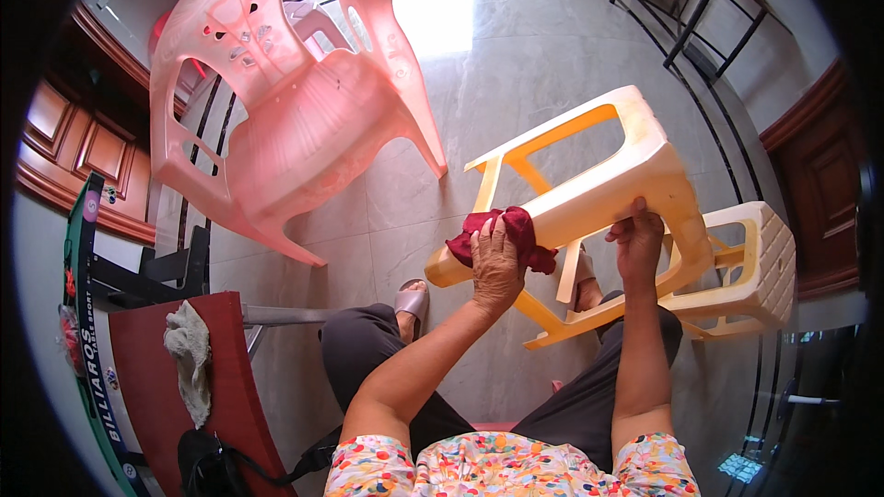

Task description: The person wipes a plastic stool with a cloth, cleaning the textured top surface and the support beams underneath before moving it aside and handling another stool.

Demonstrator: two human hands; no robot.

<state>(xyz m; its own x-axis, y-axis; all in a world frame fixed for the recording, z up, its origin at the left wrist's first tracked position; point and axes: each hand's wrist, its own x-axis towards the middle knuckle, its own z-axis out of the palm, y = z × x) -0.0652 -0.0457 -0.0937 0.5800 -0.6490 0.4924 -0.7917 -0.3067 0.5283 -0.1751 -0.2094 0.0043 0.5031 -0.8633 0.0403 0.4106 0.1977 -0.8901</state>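
A yellow plastic stool (594, 193) lies tilted on its side across my knees, its legs pointing to the left. My left hand (496, 266) presses a dark red cloth (514, 228) against one leg of that stool, near the leg's lower end. With my right hand (637, 235) I grip the stool's edge near its seat, thumb on the outer face and fingers partly hidden. Behind it, to the right, a second yellow plastic stool (770, 269) with a patterned seat also lies on its side on the floor.
A pink plastic armchair (304, 124) stands at the upper left. On a red tabletop (242, 386) at the left lie a whitish rag (190, 366) and a black bag (207, 462). A small billiards table (97, 359) is beyond. A black metal rack (697, 14) stands at the upper right.
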